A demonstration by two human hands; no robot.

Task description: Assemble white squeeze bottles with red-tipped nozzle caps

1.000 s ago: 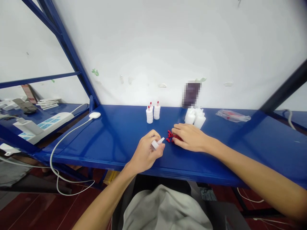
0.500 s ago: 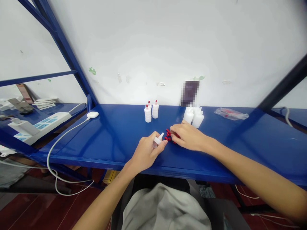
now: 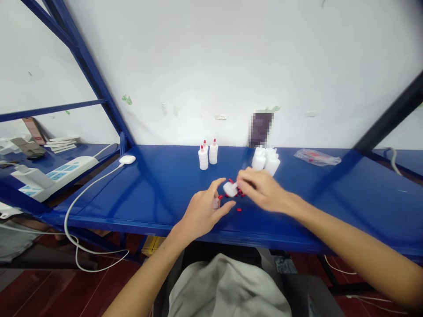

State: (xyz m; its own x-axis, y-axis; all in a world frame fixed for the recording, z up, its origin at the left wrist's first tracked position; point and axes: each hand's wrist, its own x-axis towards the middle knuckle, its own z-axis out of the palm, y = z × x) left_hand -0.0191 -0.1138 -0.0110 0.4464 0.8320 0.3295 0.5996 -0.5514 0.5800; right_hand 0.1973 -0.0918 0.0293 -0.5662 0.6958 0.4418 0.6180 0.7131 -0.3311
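My right hand (image 3: 262, 190), blurred by motion, pinches a small white nozzle bottle (image 3: 230, 189) by its narrow end. The bottle's wide end points toward my left hand (image 3: 202, 213), whose thumb and index finger are spread on either side. In the curled fingers of that left hand sits another white piece with a red tip (image 3: 220, 197); most of it is hidden. Several loose red caps (image 3: 239, 210) lie on the blue table (image 3: 158, 189), some beneath the right hand. Farther back stand three white bottles with red tips (image 3: 213, 152).
A cluster of white bottles (image 3: 271, 164) stands behind my right hand. A clear plastic bag (image 3: 317, 157) with something red inside lies at the right. On the left are a white puck-shaped device (image 3: 127, 160) with a cable and a power strip (image 3: 61, 174).
My left thumb and index finger have spread apart, and a red tip shows by that hand. The right hand has lifted from the red caps and now holds a white bottle. One cap lies nearer me.
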